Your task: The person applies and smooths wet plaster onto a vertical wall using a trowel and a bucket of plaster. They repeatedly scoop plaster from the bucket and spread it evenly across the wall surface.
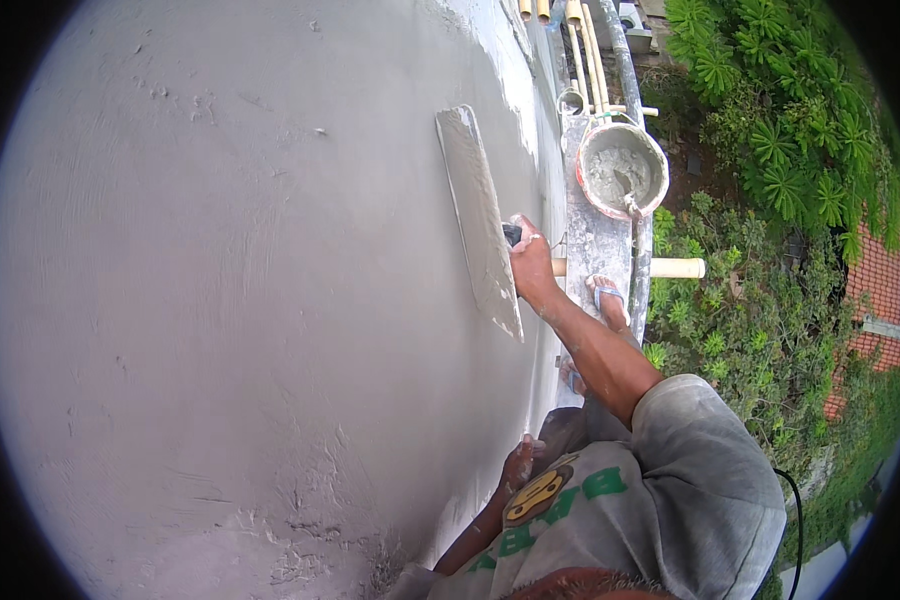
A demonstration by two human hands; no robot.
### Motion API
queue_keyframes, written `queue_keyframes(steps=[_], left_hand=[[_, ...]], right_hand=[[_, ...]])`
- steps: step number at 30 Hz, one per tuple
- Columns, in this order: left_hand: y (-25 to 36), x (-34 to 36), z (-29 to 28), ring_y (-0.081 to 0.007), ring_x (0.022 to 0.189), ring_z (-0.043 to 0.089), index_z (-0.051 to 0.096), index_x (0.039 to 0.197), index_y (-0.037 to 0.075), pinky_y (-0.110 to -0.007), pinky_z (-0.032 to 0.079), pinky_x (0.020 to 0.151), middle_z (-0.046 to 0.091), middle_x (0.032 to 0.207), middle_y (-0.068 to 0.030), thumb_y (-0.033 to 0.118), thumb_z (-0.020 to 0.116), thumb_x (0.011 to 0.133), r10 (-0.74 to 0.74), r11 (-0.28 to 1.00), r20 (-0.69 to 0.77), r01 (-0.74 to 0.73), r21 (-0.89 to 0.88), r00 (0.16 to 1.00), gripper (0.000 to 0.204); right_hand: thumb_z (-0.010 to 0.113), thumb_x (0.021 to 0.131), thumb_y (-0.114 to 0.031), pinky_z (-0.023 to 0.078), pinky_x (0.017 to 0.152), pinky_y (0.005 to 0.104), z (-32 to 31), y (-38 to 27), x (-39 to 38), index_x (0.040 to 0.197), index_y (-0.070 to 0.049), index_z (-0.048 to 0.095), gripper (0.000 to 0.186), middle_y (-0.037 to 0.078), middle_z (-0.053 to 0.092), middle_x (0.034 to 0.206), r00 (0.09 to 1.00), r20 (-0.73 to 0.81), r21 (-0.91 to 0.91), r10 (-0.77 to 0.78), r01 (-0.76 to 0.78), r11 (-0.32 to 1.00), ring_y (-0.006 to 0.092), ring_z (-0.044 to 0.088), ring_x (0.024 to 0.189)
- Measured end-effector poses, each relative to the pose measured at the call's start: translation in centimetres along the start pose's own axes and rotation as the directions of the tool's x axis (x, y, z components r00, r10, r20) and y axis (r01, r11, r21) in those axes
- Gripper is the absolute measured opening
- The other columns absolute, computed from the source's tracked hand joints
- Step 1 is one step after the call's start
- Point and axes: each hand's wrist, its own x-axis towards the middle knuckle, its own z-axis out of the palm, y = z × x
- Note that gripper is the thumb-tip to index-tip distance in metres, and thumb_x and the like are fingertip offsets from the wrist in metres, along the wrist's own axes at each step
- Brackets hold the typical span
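Observation:
My right hand (533,262) is closed around the dark handle of a long plastering trowel (478,220). The trowel's blade is coated in grey plaster and stands close to the wall (300,240), whose wet grey coat looks smooth in the middle and rough toward the bottom. Lower down, near the wall and in front of my shirt, is my left hand (521,463); its fingers are partly hidden and too small to read. A bucket (582,180) with grey mortar (615,172) and a scoop-like tool (630,203) stands beyond my right hand.
Below me runs a narrow, plaster-splashed plank (600,240) where my sandalled foot (610,298) rests. A metal rail (642,270) edges it, and a pole (678,268) sticks out crosswise. Several bamboo poles (592,60) lie past the bucket. Shrubs (740,300) and a tiled roof (878,290) lie far below.

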Motion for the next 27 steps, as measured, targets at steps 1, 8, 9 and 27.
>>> queue_keyframes(steps=[1,8,9,27], left_hand=[[-0.6,-0.3,-0.6,-0.0231,0.101,0.060,0.059,0.111,-0.005,-0.036,0.043,0.094,0.064,0.107,-0.0151,0.055,0.033,0.097,0.045,0.999,0.000,-0.045,0.011,0.999,0.067],[-4.9,2.8,-3.8,-0.0228,0.097,0.061,0.061,0.108,-0.005,-0.035,0.044,0.091,0.066,0.102,-0.0150,0.055,0.033,0.097,0.185,0.983,-0.038,-0.185,0.003,0.982,0.067],[-4.5,3.0,-3.7,-0.0227,0.097,0.061,0.061,0.107,-0.005,-0.036,0.045,0.091,0.066,0.101,-0.0151,0.054,0.033,0.097,0.210,0.978,-0.048,-0.209,0.025,0.977,0.067],[5.6,1.7,-0.6,-0.0214,0.094,0.062,0.055,0.115,-0.001,-0.035,0.048,0.084,0.065,0.104,-0.0153,0.049,0.046,0.094,0.586,0.808,0.145,-0.563,-0.174,0.797,0.056]], right_hand=[[0.063,0.080,-0.001,0.046,0.064,0.0283,0.1,-1.5,-1.8,0.087,-0.003,0.053,0.012,0.005,0.060,0.075,1.000,-0.004,-0.020,-0.020,0.020,1.000,0.0097,0.053,0.070],[0.064,0.079,-0.002,0.045,0.063,0.0282,2.1,-4.3,-12.8,0.086,-0.003,0.052,0.014,0.003,0.058,0.073,0.996,0.011,-0.106,-0.092,0.093,0.990,0.0076,0.052,0.069],[0.064,0.078,-0.003,0.046,0.064,0.0306,2.0,-4.6,-14.3,0.088,-0.002,0.052,0.016,0.007,0.059,0.073,0.995,0.033,-0.073,-0.091,0.093,0.993,0.0117,0.054,0.069],[0.044,0.095,-0.041,0.055,0.079,0.0418,-6.6,-4.7,-20.8,0.119,-0.005,0.055,0.045,0.011,0.063,0.104,0.850,0.504,0.660,0.155,-0.494,0.566,0.0249,0.064,0.091]])
